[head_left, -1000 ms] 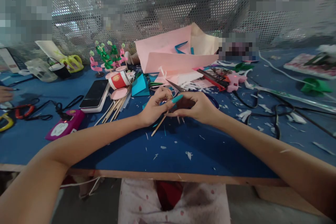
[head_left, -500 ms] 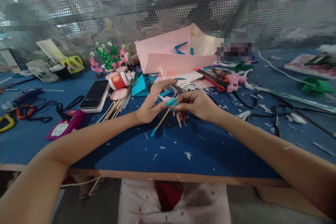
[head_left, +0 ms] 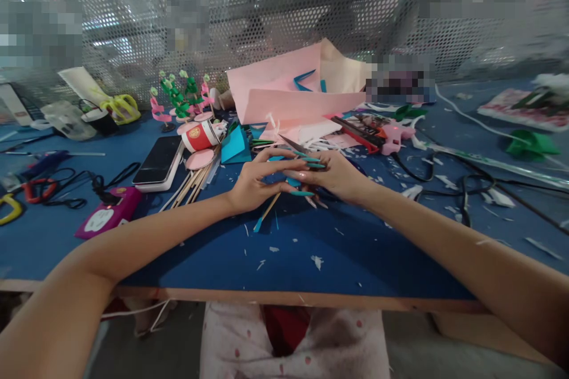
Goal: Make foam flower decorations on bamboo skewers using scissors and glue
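Well inside table edge (head_left: pixel 284 297), hands (head_left: pixel 255 182) (head_left: pixel 340 176) touching, stick (head_left: pixel 269 208) protruding

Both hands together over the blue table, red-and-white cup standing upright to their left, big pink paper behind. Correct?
One error: the red-and-white cup isn't upright; the head view shows it tipped on its side. The rest holds: it's left of the left hand and right hand, together over the blue table, with the big pink paper behind.
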A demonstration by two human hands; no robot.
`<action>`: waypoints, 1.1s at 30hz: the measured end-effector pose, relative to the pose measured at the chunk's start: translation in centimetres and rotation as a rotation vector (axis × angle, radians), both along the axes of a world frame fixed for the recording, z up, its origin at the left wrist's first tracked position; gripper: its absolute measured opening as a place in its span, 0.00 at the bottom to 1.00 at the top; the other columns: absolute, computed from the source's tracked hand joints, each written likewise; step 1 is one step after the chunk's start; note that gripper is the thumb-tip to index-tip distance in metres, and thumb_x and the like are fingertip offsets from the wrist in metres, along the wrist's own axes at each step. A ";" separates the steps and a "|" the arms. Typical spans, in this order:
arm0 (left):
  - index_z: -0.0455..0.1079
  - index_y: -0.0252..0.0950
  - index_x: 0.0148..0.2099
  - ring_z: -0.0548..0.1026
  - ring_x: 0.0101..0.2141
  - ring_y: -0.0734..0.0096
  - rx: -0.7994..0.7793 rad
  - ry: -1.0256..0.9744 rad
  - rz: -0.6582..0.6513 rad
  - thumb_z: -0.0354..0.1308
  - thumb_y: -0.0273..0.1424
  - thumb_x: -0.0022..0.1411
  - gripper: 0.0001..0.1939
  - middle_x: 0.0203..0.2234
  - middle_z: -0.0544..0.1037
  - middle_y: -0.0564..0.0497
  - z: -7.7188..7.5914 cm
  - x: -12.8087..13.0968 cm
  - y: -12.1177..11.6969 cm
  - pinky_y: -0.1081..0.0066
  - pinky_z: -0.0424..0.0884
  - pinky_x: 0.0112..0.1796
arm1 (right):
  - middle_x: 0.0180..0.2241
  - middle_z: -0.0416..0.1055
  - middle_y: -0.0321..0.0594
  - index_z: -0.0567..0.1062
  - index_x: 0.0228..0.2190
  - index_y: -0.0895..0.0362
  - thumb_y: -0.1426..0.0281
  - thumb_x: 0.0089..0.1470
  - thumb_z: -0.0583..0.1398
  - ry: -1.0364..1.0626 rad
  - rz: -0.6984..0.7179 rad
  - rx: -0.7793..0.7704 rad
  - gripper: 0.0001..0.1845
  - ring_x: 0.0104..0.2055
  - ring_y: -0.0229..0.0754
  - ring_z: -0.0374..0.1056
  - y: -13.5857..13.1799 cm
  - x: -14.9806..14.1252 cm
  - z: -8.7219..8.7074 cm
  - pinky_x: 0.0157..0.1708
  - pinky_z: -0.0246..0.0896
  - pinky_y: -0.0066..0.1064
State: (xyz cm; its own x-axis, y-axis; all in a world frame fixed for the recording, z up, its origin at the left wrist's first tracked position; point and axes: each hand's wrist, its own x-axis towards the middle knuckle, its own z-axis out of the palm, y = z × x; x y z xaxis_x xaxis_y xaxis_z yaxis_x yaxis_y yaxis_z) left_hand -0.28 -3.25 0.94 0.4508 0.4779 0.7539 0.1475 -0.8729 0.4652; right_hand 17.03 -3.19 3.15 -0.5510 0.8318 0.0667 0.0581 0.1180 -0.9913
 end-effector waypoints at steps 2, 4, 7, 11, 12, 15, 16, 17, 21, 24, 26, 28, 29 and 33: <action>0.69 0.41 0.45 0.68 0.44 0.67 -0.029 -0.038 0.015 0.59 0.35 0.50 0.18 0.38 0.73 0.47 -0.1 0.1 0.0 0.64 0.67 0.46 | 0.10 0.63 0.29 0.70 0.23 0.60 0.59 0.40 0.62 0.012 0.004 0.001 0.16 0.09 0.30 0.57 -0.4 -0.3 -0.1 0.07 0.51 0.22; 0.70 0.40 0.45 0.67 0.44 0.68 -0.092 -0.071 0.024 0.59 0.35 0.50 0.17 0.37 0.73 0.47 -0.2 0.1 0.0 0.66 0.69 0.45 | 0.09 0.62 0.29 0.69 0.24 0.60 0.56 0.45 0.58 0.014 0.031 0.009 0.18 0.08 0.30 0.56 -0.6 -0.6 -0.2 0.07 0.49 0.22; 0.70 0.39 0.45 0.67 0.44 0.68 -0.187 -0.112 0.035 0.60 0.36 0.49 0.19 0.39 0.71 0.47 -0.3 0.2 0.0 0.68 0.70 0.43 | 0.09 0.62 0.29 0.68 0.23 0.60 0.55 0.48 0.56 0.022 0.040 0.039 0.19 0.07 0.29 0.54 -0.8 -0.7 -0.3 0.07 0.48 0.21; 0.69 0.40 0.46 0.66 0.46 0.67 -0.242 -0.116 0.000 0.61 0.34 0.49 0.20 0.38 0.72 0.47 -0.3 0.2 0.0 0.67 0.68 0.46 | 0.11 0.65 0.30 0.71 0.29 0.60 0.55 0.44 0.58 0.008 0.056 0.024 0.19 0.09 0.29 0.56 -0.3 -0.4 -0.3 0.07 0.49 0.21; 0.68 0.40 0.47 0.66 0.46 0.67 -0.244 -0.106 -0.008 0.61 0.33 0.49 0.20 0.38 0.73 0.47 -0.3 0.2 0.0 0.65 0.67 0.47 | 0.12 0.66 0.30 0.71 0.30 0.61 0.55 0.43 0.59 0.001 0.069 0.013 0.20 0.10 0.29 0.57 -0.2 -0.2 -0.2 0.08 0.49 0.21; 0.68 0.39 0.48 0.66 0.46 0.66 -0.233 -0.073 -0.026 0.61 0.32 0.49 0.21 0.37 0.76 0.47 -0.3 0.2 0.2 0.62 0.63 0.49 | 0.13 0.67 0.32 0.71 0.25 0.61 0.57 0.42 0.60 -0.047 0.140 -0.005 0.18 0.10 0.29 0.58 0.2 0.3 0.1 0.08 0.49 0.20; 0.68 0.39 0.48 0.66 0.46 0.66 -0.232 -0.063 -0.031 0.61 0.32 0.49 0.21 0.37 0.76 0.47 -0.3 0.2 0.3 0.61 0.62 0.50 | 0.13 0.67 0.33 0.70 0.22 0.61 0.57 0.43 0.60 -0.073 0.170 -0.004 0.18 0.10 0.28 0.58 0.3 0.5 0.2 0.08 0.48 0.20; 0.68 0.39 0.48 0.66 0.45 0.66 -0.236 -0.054 -0.036 0.61 0.32 0.49 0.21 0.37 0.76 0.47 -0.3 0.2 0.4 0.61 0.62 0.49 | 0.13 0.67 0.33 0.70 0.20 0.61 0.58 0.44 0.60 -0.098 0.197 0.004 0.18 0.10 0.28 0.58 0.4 0.6 0.3 0.08 0.49 0.20; 0.69 0.38 0.46 0.66 0.45 0.65 -0.258 -0.038 -0.042 0.61 0.32 0.49 0.20 0.37 0.76 0.48 -0.3 0.2 0.5 0.61 0.62 0.49 | 0.13 0.68 0.35 0.71 0.18 0.62 0.58 0.46 0.58 -0.180 0.240 0.053 0.19 0.10 0.27 0.58 0.6 0.9 0.5 0.08 0.50 0.19; 0.69 0.38 0.46 0.66 0.45 0.66 -0.274 -0.033 -0.035 0.61 0.31 0.49 0.19 0.37 0.76 0.48 -0.3 0.1 0.6 0.62 0.62 0.49 | 0.14 0.69 0.35 0.72 0.20 0.62 0.58 0.45 0.58 -0.193 0.240 0.064 0.18 0.10 0.27 0.58 0.8 0.9 0.4 0.08 0.50 0.19; 0.69 0.38 0.46 0.66 0.45 0.67 -0.278 -0.032 -0.039 0.61 0.30 0.49 0.19 0.37 0.76 0.48 -0.3 0.1 0.6 0.63 0.62 0.49 | 0.15 0.69 0.35 0.72 0.21 0.62 0.58 0.45 0.58 -0.205 0.216 0.071 0.18 0.10 0.27 0.58 0.9 0.9 0.3 0.08 0.50 0.19; 0.69 0.38 0.46 0.66 0.45 0.67 -0.273 -0.044 -0.052 0.62 0.29 0.48 0.20 0.38 0.76 0.48 -0.3 0.1 0.6 0.64 0.63 0.48 | 0.14 0.69 0.35 0.72 0.21 0.62 0.58 0.44 0.59 -0.214 0.168 0.075 0.17 0.10 0.28 0.58 0.8 0.9 0.2 0.08 0.50 0.19; 0.69 0.38 0.46 0.67 0.45 0.68 -0.271 -0.052 -0.056 0.62 0.29 0.48 0.20 0.38 0.76 0.48 -0.3 0.1 0.6 0.65 0.63 0.48 | 0.14 0.69 0.35 0.72 0.21 0.62 0.58 0.43 0.60 -0.212 0.145 0.071 0.17 0.10 0.28 0.58 0.8 0.8 0.2 0.08 0.50 0.19; 0.70 0.39 0.44 0.67 0.45 0.68 -0.291 -0.063 -0.049 0.63 0.30 0.47 0.19 0.39 0.75 0.48 -0.3 0.2 0.6 0.65 0.65 0.47 | 0.12 0.66 0.33 0.71 0.20 0.61 0.58 0.42 0.61 -0.178 0.065 0.032 0.17 0.09 0.27 0.57 0.4 0.4 0.1 0.07 0.48 0.19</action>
